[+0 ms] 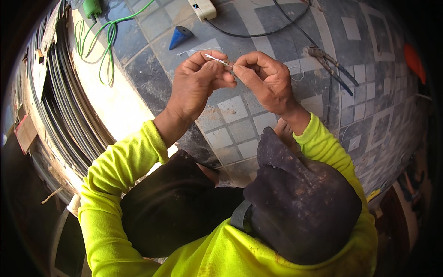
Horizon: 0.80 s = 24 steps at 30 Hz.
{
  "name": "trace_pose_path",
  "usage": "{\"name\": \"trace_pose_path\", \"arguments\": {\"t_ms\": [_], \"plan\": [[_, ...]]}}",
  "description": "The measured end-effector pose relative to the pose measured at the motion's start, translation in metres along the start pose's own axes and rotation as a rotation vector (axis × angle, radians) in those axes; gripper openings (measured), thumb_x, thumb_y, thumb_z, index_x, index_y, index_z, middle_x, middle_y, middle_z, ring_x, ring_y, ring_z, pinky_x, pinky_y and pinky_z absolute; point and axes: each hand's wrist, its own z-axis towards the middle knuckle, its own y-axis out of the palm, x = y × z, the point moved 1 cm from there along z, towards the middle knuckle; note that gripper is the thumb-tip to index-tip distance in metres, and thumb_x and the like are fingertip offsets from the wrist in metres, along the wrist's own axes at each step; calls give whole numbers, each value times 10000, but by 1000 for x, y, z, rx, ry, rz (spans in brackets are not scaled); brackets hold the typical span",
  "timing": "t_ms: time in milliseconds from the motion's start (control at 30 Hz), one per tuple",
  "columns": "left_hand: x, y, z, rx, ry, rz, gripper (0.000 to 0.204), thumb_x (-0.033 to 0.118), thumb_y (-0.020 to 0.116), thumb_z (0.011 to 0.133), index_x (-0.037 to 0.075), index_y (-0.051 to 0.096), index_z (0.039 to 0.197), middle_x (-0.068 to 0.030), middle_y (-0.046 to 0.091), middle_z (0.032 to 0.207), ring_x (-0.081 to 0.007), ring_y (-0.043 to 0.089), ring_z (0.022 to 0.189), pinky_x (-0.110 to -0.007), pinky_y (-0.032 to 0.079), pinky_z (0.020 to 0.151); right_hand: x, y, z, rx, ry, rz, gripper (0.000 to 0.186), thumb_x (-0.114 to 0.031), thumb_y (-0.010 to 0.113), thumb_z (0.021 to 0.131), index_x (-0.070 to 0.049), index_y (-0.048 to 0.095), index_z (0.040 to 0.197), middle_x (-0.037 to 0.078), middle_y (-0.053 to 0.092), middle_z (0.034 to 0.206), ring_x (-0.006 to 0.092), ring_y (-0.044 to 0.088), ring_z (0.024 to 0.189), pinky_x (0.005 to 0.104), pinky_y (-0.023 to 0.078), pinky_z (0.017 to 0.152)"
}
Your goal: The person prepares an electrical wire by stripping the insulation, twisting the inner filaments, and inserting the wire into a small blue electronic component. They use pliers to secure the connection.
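Note:
Both hands are raised in front of me, nearly touching, over a grey tiled floor. My left hand (196, 83) pinches a white twisted string (216, 60) between thumb and fingers, and its doubled end sticks out past the thumb. With thumb and forefinger pressed together, my right hand (265, 83) grips a thin stretch of the same string just to the right. Thin white line also trails on the floor beyond the left hand and beside the right wrist. Just beyond my hands a blue cone (180, 37) lies on its side.
Pincers with dark handles (330, 67) lie on the right. At the far edge is a pale box (202, 9) with a black cable. A green cord (112, 34) loops at far left, near a thick coil of black cable (69, 101). An orange object (414, 62) is at far right.

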Motion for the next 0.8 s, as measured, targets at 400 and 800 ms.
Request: {"name": "trace_pose_path", "arguments": {"t_ms": [400, 800], "plan": [[3, 4, -2, 51, -13, 72, 163, 71, 579, 1009, 20, 651, 1146, -74, 687, 886, -171, 677, 786, -315, 571, 777, -8, 2, 2, 15, 63, -50, 166, -145, 704, 932, 16, 665, 933, 39, 696, 796, 59, 660, 724, 219, 517, 614], [2, 10, -5, 73, 14, 208, 179, 51, 650, 948, -33, 673, 1105, -102, 710, 893, -165, 696, 778, -301, 587, 774, -7, -1, 3, 1, 164, -40, 132, -113, 714, 886, 6, 656, 888, 53, 704, 791, 85, 676, 731, 247, 547, 651]]}}
